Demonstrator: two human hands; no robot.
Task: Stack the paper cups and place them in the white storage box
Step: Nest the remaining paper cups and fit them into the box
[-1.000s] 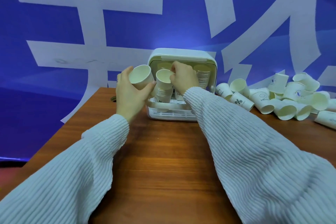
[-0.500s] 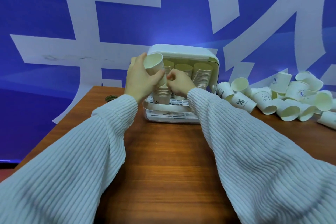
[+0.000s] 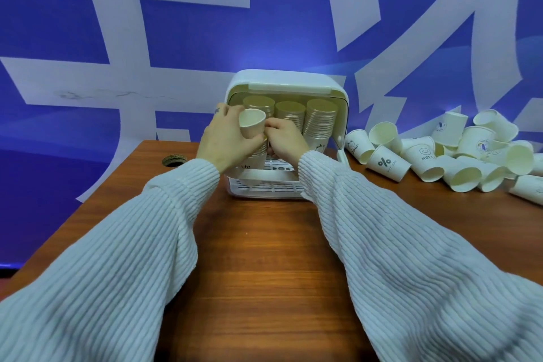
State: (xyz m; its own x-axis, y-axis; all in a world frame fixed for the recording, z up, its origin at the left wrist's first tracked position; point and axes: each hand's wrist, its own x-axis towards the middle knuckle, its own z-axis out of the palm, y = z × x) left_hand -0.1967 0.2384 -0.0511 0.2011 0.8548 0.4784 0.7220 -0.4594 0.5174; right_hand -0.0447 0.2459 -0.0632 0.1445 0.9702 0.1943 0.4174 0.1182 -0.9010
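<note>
Left hand (image 3: 224, 141) gripped a cream paper cup (image 3: 252, 126) atop a stack at the mouth of the white plastic storage box (image 3: 286, 84), long axis near upright, mouth tilted toward the camera | right hand (image 3: 285, 139) curled beside it, grasp unclear | loose white paper cups (image 3: 446, 153) lay piled right on the brown wooden table (image 3: 264, 258)

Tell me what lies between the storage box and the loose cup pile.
Head view: only a narrow strip of bare wooden table separates the white storage box from the loose cups.
</note>
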